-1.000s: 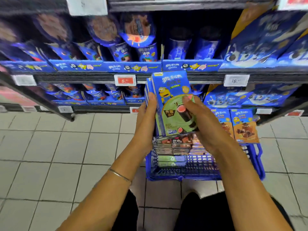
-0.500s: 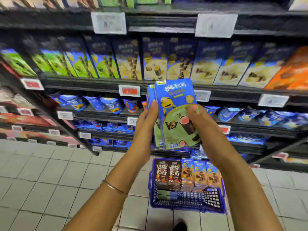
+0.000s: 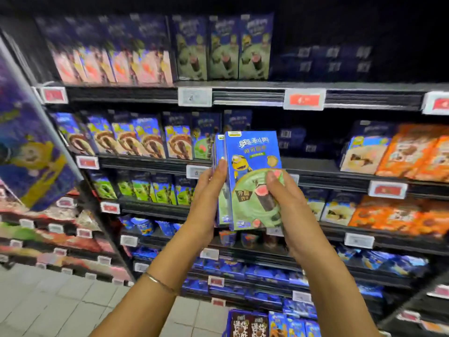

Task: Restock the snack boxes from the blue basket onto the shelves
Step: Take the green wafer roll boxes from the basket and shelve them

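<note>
Holding a small stack of blue-and-green snack boxes (image 3: 252, 181) upright at dead centre, in the air in front of the shelves (image 3: 247, 94). Clamped from 9 o'clock by the left hand (image 3: 206, 200), one digit lying up along the stack's near edge, the rest hidden behind the boxes. Gripped from 3 o'clock by the right hand (image 3: 289, 200), fingers (image 3: 274, 177) curled over the front box's face, tips on the green swirl. Front box turned to the camera, printed with a yellow cartoon figure and a dark filled roll. At least one more box just behind it, offset toward 9 o'clock.

Wearing a thin bangle (image 3: 160, 284) on the left wrist, at 7 o'clock. Down at 6 o'clock, next to the tiled floor (image 3: 60, 300), the blue basket (image 3: 228, 323), cut off by the frame edge, with brown and blue packs (image 3: 245, 324) standing upright inside. Up at 12 o'clock, on the top shelf, three matching green-fronted boxes (image 3: 223, 49) standing side by side. Along the shelf edges, white and red price tags (image 3: 303, 99). Heavily blurred toward 9 o'clock, so cannot tell what the packs there are.
</note>
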Tool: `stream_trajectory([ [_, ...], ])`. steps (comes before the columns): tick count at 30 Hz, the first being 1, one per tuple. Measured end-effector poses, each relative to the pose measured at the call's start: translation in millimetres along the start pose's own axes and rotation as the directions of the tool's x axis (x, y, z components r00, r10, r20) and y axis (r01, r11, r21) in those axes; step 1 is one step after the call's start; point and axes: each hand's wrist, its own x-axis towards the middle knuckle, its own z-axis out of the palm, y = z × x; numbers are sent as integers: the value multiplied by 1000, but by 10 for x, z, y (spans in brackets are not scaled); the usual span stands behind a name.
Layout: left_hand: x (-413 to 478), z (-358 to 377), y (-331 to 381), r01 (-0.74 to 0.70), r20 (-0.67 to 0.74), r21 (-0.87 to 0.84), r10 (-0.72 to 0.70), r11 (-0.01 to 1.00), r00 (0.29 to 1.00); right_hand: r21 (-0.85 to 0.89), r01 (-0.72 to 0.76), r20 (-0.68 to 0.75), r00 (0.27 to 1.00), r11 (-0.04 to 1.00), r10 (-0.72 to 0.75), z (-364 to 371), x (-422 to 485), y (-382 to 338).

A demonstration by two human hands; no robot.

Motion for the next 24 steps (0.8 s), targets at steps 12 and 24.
stream_trajectory([
  [12,231,356,692,-216,-12,46,217,975,976,-18,164,66,984,986,-162,-252,427,-738],
  [24,658,-92,1372,-368,-208,29,366,929,907,89,221,-91,973,971,-213,-79,1465,-1144],
])
